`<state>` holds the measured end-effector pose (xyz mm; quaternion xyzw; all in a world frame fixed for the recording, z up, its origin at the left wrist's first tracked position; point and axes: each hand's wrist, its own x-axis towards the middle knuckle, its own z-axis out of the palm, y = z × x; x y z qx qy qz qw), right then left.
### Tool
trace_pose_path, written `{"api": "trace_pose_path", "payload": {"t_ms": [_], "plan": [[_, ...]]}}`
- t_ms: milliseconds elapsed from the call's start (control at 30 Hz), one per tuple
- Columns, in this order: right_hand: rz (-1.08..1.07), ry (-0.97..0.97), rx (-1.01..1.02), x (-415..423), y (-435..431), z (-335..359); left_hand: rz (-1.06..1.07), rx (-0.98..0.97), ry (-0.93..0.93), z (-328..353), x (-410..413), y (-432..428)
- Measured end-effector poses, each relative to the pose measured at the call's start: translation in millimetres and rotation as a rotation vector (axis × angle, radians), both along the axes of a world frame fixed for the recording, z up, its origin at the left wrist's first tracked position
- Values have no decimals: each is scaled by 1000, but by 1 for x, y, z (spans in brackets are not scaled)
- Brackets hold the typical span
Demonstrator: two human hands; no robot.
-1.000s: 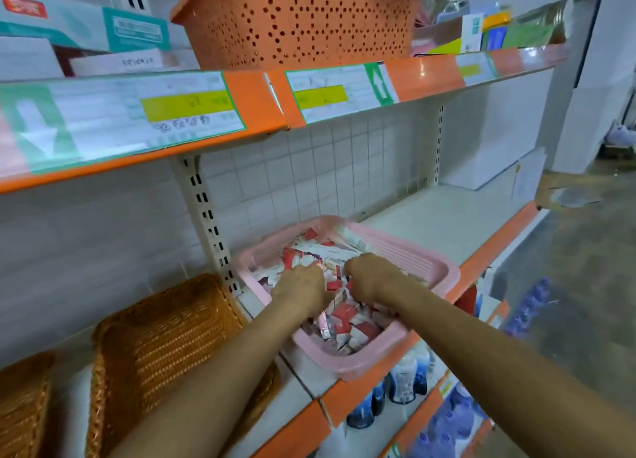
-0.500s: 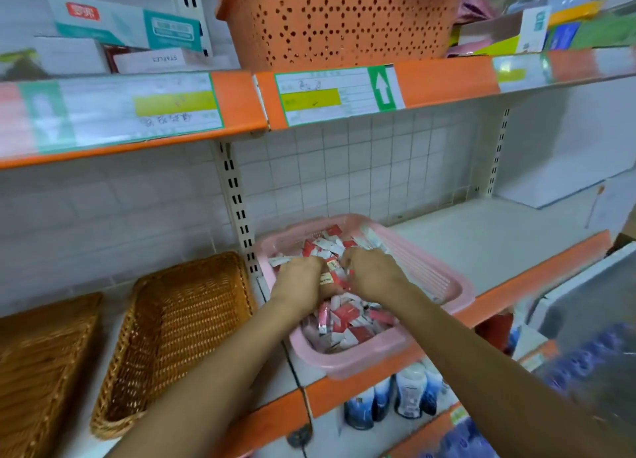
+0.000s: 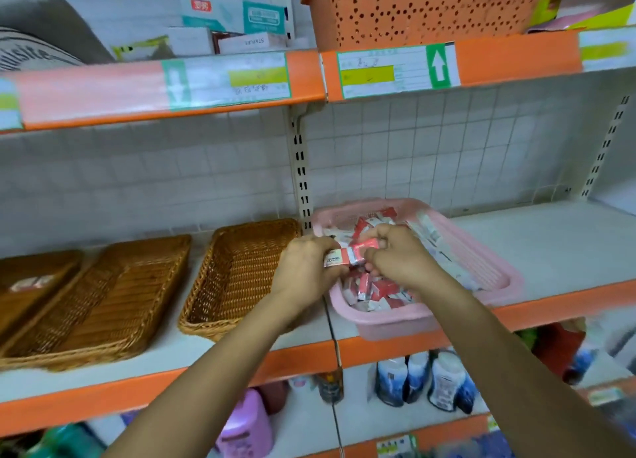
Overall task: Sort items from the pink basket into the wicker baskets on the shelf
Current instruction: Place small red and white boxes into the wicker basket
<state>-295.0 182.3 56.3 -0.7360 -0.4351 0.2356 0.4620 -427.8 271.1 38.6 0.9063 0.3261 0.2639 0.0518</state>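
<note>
- So far little is showing as sorted: the far-left wicker basket (image 3: pixel 20 306) is holding what looks like a red-and-white item (image 3: pixel 31 282), too blurred to name.
- The middle wicker basket (image 3: pixel 113 296) and the right wicker basket (image 3: pixel 241 275) are sitting side by side, nothing showing in either.
- The left hand (image 3: pixel 306 271) is curling its fingers round the white end of a small red-and-white pack (image 3: pixel 349 255), holding it just above the pile.
- The right hand (image 3: pixel 401 259) is pinching the red end of that pack, so both hands are gripping it; it may be two packs end to end.
- The pink basket (image 3: pixel 481 275) is lying just right of the shelf upright (image 3: pixel 301 168), heaped with packs (image 3: pixel 371 292), so I am judging most of the sorting as left to do.
- Its front corner is reaching over the orange shelf lip (image 3: pixel 550 306).
- A leftward carry is needing to clear the pink rim and then a wicker rim, while the upper shelf (image 3: pixel 137 93) is leaving ample height.
</note>
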Motion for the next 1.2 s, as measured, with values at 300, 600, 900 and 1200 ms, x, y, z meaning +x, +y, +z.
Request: {"api": "trace_pose_path", "payload": {"t_ms": [300, 600, 900, 1200], "plan": [[199, 327, 57, -72, 24, 0, 138, 59, -51, -7, -86, 7], [343, 373, 8, -186, 61, -7, 242, 24, -69, -1, -213, 17], [441, 486, -22, -317, 98, -13, 307, 32, -107, -1, -347, 39], [478, 391, -29, -399, 138, -20, 390, -44, -130, -16, -430, 76]]}}
